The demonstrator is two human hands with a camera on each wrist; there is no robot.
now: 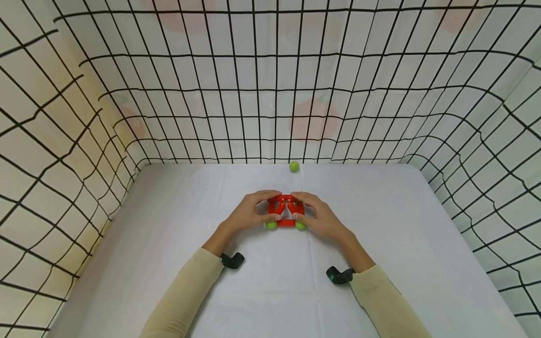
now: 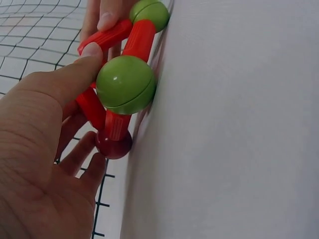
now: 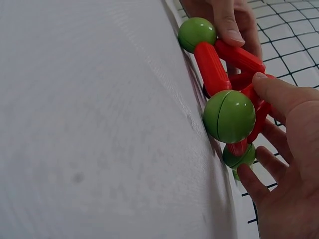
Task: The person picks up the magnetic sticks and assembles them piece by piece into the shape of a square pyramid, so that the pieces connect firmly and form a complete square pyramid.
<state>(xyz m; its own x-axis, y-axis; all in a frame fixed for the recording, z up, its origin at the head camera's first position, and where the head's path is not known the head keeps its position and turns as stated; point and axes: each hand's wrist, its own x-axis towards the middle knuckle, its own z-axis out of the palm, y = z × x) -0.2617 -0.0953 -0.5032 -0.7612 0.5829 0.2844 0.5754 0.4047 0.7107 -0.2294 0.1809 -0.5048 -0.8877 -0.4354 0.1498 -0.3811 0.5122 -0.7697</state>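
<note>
A toy frame of red rods [image 1: 286, 223] joined by balls lies on the white table between both hands. Green balls [image 2: 126, 84] form its near corners; a dark red ball [image 2: 113, 145] sits at a far corner on the left, and another green ball [image 3: 239, 155] at the far right. Slanting red rods rise inward from the corners. My left hand [image 1: 250, 211] holds the left side, thumb on a slanting rod and fingers round the back. From the right, my right hand [image 1: 324, 218] grips it likewise, thumb on the other slanting rod. The hands partly hide the frame's sides.
A loose green ball [image 1: 294, 166] lies at the table's back edge, near the netting. Black grid netting [image 1: 276, 89] stands along the back and both sides of the white-covered table [image 1: 270, 291].
</note>
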